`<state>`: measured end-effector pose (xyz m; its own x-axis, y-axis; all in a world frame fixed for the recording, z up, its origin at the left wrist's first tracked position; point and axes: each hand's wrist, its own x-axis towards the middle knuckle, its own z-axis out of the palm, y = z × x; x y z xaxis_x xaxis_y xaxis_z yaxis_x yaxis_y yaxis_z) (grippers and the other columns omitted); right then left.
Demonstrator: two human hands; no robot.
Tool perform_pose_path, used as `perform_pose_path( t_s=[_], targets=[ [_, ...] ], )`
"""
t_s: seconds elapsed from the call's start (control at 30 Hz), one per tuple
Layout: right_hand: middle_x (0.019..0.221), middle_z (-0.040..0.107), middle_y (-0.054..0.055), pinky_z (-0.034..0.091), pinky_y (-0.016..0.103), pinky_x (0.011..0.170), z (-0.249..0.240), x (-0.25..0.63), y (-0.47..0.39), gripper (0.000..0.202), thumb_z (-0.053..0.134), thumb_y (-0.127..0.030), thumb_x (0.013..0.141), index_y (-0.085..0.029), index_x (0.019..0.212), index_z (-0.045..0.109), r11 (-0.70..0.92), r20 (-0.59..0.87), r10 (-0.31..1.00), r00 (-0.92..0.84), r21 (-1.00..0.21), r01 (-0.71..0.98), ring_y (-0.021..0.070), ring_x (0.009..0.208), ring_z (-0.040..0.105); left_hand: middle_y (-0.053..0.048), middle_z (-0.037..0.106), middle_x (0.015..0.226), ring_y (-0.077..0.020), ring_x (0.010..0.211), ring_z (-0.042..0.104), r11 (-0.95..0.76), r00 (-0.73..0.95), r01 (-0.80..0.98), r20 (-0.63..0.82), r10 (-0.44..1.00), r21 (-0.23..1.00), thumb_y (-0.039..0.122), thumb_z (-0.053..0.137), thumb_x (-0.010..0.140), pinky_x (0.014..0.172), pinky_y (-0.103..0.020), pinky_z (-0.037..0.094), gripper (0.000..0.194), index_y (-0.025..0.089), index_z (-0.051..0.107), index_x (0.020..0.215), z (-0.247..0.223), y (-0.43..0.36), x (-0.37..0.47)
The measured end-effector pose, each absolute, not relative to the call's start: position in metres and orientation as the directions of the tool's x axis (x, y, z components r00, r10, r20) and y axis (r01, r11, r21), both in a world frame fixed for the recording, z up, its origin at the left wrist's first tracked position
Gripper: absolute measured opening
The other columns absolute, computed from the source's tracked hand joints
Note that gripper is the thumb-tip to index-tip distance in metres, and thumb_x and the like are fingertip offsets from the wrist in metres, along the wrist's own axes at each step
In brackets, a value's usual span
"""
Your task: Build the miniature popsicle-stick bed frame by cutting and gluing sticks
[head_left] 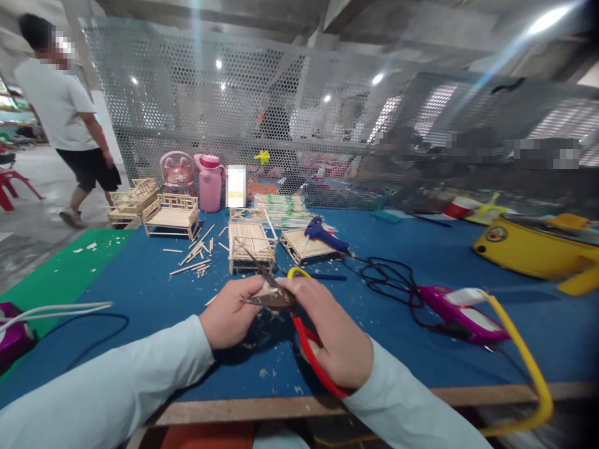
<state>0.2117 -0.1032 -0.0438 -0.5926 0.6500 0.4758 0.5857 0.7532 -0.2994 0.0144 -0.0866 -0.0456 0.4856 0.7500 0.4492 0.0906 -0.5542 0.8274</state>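
Note:
My right hand (336, 333) is closed round a pair of scissors (277, 299) with one red and one yellow handle loop. The blades are parted and point left, over the table. My left hand (233, 315) is closed at the blades, with its fingers pinched together; what it holds is hidden or too small to name. Just beyond the hands stands a small bed-like frame made of thin wooden sticks (253, 240). To its right a blue glue gun (327, 234) rests on a flat stick panel (304, 246).
Loose sticks (199, 249) and more stick furniture (172, 215) lie on the blue tabletop (154, 287). A pink flask (210, 184) stands at the back. Cables, a purple power strip (463, 315) and a yellow pan (528, 249) are at right. A person (65, 106) walks at far left.

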Motion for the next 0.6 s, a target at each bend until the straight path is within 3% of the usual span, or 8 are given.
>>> perform_pose_path(
  t_s=[0.4, 0.6],
  targets=[
    [0.125, 0.051, 0.013, 0.037, 0.043, 0.101, -0.0413, 0.2144, -0.106, 0.063, 0.044, -0.014, 0.071, -0.019, 0.133, 0.035, 0.799, 0.49, 0.599, -0.633, -0.32, 0.509, 0.0255, 0.118, 0.047, -0.007, 0.066, 0.087, -0.015, 0.083, 0.058, -0.565, 0.533, 0.088, 0.441, 0.722, 0.82, 0.019, 0.038, 0.089, 0.079, -0.025, 0.044, 0.026, 0.01, 0.063, 0.086, -0.0424, -0.0902, 0.0145],
    [0.107, 0.06, 0.014, 0.047, 0.04, 0.086, -0.0414, 0.2103, -0.1036, 0.047, 0.045, -0.019, 0.076, -0.016, 0.123, 0.046, 0.784, 0.538, 0.601, -0.591, -0.253, 0.567, 0.0249, 0.098, 0.057, -0.003, 0.063, 0.078, -0.0113, 0.074, 0.056, -0.613, 0.499, 0.094, 0.496, 0.711, 0.784, 0.017, 0.038, 0.089, 0.072, -0.02, 0.043, 0.024, 0.013, 0.06, 0.079, -0.0423, -0.0914, 0.0142]
  ],
)
